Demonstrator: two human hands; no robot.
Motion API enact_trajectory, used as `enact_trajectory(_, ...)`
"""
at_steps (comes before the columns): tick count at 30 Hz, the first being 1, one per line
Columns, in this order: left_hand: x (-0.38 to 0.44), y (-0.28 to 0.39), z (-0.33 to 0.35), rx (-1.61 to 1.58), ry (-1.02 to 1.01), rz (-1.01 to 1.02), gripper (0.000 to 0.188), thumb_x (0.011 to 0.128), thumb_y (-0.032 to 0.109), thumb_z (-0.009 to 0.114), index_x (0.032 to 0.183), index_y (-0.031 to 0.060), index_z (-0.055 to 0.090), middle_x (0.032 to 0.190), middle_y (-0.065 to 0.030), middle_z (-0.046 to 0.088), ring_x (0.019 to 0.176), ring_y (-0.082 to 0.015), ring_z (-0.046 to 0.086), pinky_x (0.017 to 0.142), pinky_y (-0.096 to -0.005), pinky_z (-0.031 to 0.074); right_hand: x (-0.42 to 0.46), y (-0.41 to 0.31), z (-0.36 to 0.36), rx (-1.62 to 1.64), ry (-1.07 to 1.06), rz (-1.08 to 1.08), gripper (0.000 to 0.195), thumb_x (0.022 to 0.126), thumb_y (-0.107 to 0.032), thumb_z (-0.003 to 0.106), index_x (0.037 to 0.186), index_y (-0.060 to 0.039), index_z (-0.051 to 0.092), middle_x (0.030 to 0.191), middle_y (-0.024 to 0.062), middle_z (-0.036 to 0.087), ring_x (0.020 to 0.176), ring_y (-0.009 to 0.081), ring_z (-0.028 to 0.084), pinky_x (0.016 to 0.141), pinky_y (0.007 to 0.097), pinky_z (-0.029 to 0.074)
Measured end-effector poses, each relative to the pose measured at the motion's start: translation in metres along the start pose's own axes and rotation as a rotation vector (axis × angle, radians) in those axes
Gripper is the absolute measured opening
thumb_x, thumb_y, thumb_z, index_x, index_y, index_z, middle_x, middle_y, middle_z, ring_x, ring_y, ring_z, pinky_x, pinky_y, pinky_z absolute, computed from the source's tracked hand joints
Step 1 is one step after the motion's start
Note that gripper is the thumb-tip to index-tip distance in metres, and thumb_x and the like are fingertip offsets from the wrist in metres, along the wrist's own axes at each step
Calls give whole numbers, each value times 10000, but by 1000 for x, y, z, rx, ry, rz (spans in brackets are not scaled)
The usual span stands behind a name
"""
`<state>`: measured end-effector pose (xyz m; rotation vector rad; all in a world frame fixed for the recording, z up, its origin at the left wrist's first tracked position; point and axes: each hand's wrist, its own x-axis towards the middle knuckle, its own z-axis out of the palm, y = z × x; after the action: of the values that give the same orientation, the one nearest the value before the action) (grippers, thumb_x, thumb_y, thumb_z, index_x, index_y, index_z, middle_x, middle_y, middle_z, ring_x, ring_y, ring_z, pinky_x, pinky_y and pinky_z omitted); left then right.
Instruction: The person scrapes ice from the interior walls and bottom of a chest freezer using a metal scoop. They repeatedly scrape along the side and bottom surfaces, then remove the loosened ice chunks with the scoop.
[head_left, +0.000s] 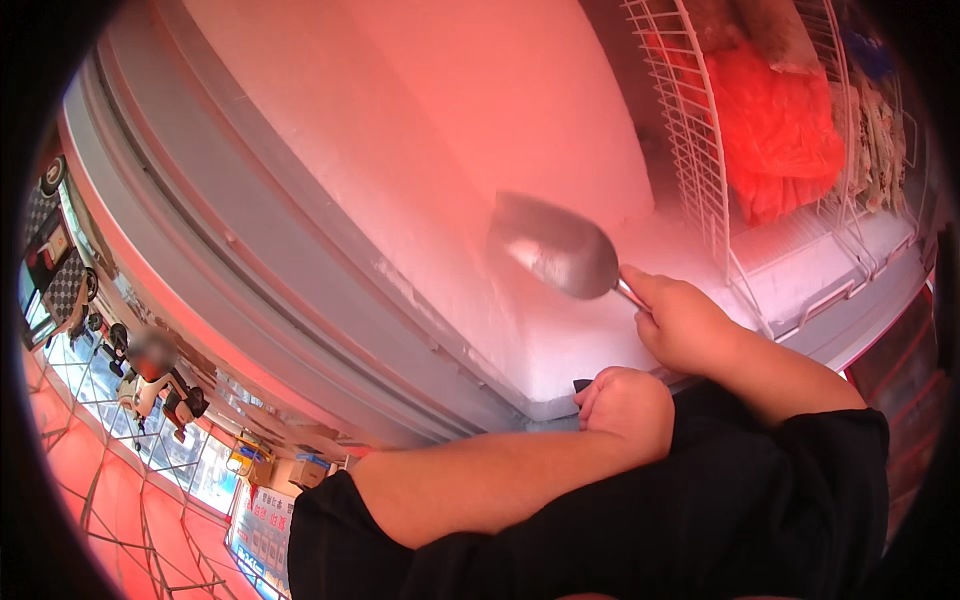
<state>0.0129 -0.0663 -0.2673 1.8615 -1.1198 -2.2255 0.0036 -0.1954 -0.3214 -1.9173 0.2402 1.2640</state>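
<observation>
My right hand (679, 322) grips the thin handle of a metal scoop (570, 247). The scoop's broad, slightly blurred blade is inside a chest freezer, against or just in front of its frosted inner wall (420, 172); contact is not clear. White frost (577, 352) coats the corner below the blade. Close to the freezer's near rim, my left hand (630, 405) is curled into a fist, its palm side hidden. A small dark piece shows beside its fingers, and I cannot tell whether it is held or is part of the black shirt.
A white wire basket (709, 135) to the right holds a red plastic bag (780, 127) and other packages (874, 150). The freezer's grey rim (247, 247) curves along the left. Beyond it are a person near a scooter (154, 382), cardboard boxes (307, 471) and a sign with writing (262, 532).
</observation>
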Motion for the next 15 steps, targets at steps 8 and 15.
enact_trajectory(8, 3, 4, 7, -6, 0, -46, 167, 841, 223, 624, 781, 131, 751, 818, -74, 719, 797, -261, 706, 703, -396, 508, 3, -1, 4, 42, -15, 40, 560, 857, -11, 535, 1413, 33, 488, 1094, 291, 655, 981, 440, 647, 856, 455, 523)
enact_trajectory(15, 11, 4, 19, -19, 1, -79, 149, 831, 210, 629, 791, 127, 746, 815, -67, 711, 789, -247, 702, 680, -396, 493, 2, 5, 14, 49, -10, -10, 583, 849, -8, 535, 1429, 17, 476, 1072, 286, 653, 962, 440, 641, 848, 460, 516)
